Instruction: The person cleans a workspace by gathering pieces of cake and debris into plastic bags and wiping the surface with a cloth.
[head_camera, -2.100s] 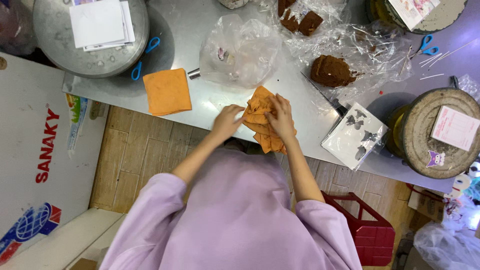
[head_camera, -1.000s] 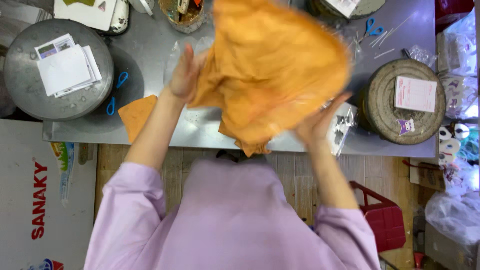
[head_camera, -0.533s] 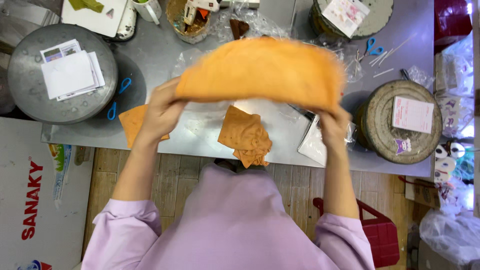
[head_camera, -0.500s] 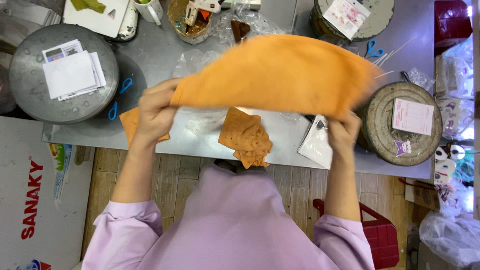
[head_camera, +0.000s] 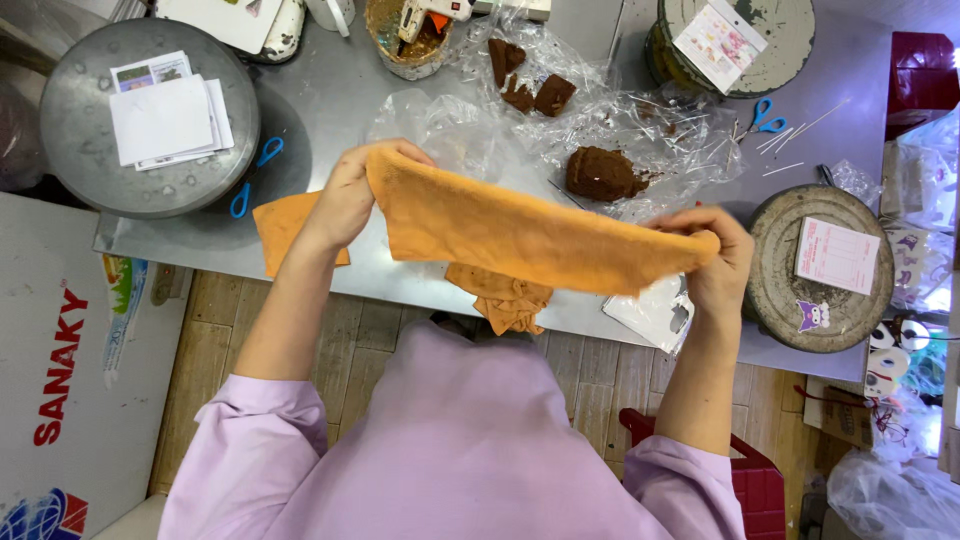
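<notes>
An orange cloth (head_camera: 530, 235) hangs stretched in the air above the near edge of a steel table (head_camera: 330, 110), pulled taut between a worker's two hands. The left hand (head_camera: 350, 195) has its fingers clenched on one end of the cloth; the right hand (head_camera: 715, 255) pinches the other end, lower and nearer the worker. Even tension at both ends, with the grips kept at the corners, would seem the way to keep the fabric flat and free of twists. Just beneath the cloth lies a crumpled pile of orange pieces (head_camera: 505, 298); beyond it, clear plastic wrap (head_camera: 600, 120) holding brown lumps (head_camera: 600, 175). Left of the cloth sit a folded orange square (head_camera: 280, 225) and blue scissors (head_camera: 255, 175). Half a second earlier the cloth billowed higher and broader; now it has narrowed into a band and dropped closer to the table.
</notes>
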